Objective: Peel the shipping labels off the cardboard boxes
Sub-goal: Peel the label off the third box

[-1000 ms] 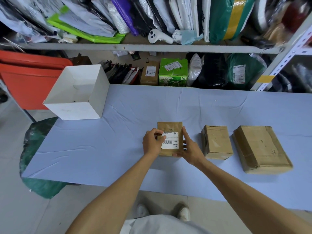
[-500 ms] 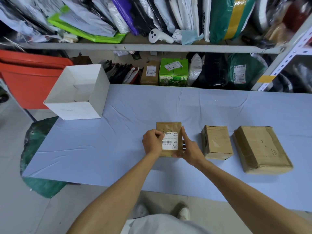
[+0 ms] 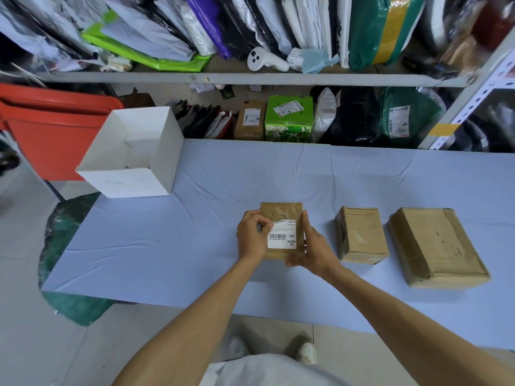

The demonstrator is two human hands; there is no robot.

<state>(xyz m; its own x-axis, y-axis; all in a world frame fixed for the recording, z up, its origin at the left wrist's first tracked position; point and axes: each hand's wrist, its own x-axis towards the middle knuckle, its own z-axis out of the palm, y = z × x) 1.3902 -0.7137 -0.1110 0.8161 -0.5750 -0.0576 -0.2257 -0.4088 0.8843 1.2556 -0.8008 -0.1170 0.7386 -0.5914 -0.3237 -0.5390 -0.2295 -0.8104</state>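
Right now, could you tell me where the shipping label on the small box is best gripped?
Pinch the shipping label at its far-left corner, from the left: that corner looks lifted in the grip of the left hand, the rest lies flat on the small box the right hand steadies.

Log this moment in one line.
phase: peeling | left hand: pinches label corner | right hand: grips box | label: mostly stuck

Bright, even, diffuse light, no glare. Only faint soft shadows on the pale blue cloth-covered table (image 3: 195, 246). Heavy wide-angle distortion: the grey metal shelf edge (image 3: 250, 78) bows. Centre sharp, corners slightly soft.
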